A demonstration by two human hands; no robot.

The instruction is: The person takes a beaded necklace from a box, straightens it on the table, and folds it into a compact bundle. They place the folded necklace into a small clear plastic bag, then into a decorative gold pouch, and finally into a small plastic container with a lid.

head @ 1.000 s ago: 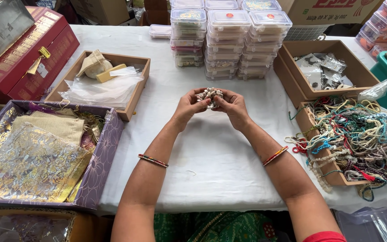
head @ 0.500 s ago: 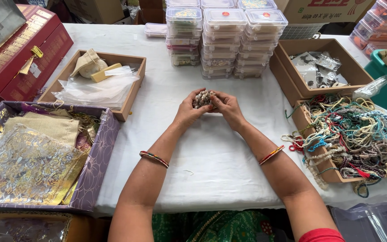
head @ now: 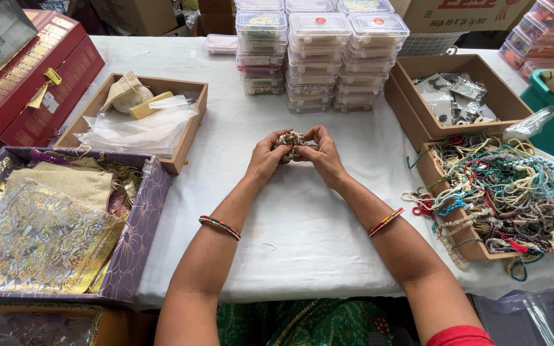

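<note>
- Small bunched-up clump of pale and brown beaded strings, middle of the frame, above the white tablecloth.
- Left hand and right hand pressed together, both pinching it.
- Fingers cover most of it, so individual strands are hard to make out.

Bare forearms, a striped multicoloured bangle on the left wrist, a red-orange bangle on the right.

left hand + right hand | clasping bead bundle | over white table
</note>
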